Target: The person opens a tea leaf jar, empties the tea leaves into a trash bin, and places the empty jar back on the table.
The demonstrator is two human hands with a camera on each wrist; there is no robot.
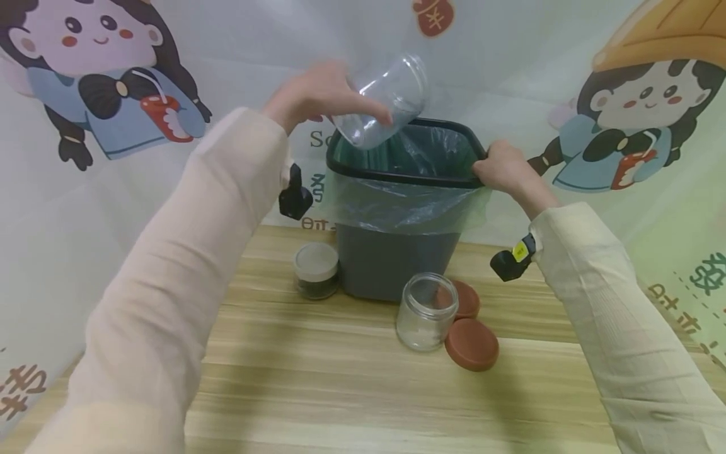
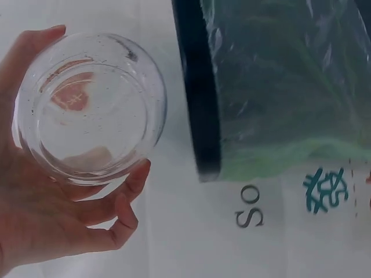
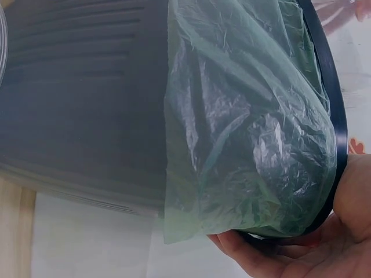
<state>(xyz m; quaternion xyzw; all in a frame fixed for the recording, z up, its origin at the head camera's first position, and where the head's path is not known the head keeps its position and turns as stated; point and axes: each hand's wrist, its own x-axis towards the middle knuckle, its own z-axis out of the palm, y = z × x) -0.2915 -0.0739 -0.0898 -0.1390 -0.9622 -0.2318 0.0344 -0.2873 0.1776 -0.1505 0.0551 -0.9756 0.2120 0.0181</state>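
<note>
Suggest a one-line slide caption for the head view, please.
Left grip holding a clear jar tilted above a lined bin, right grip on its rim.

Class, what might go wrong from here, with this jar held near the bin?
The tilted jar in the left hand could slip and drop.
The right hand, gripping the bin, might drag the folded-over liner loose.
If the bin shifts, it may knock the open jar standing close in front.

A clear, see-through jar point(image 1: 400, 101), gripped by the left hand point(image 1: 326, 93), is tilted above the left part of a dark grey bin point(image 1: 394, 261) standing upright on the wooden tabletop point(image 1: 317, 378), its translucent greenish liner point(image 1: 397, 207) folded over the black rim point(image 1: 397, 178), which the right hand point(image 1: 508, 167) grips
</note>
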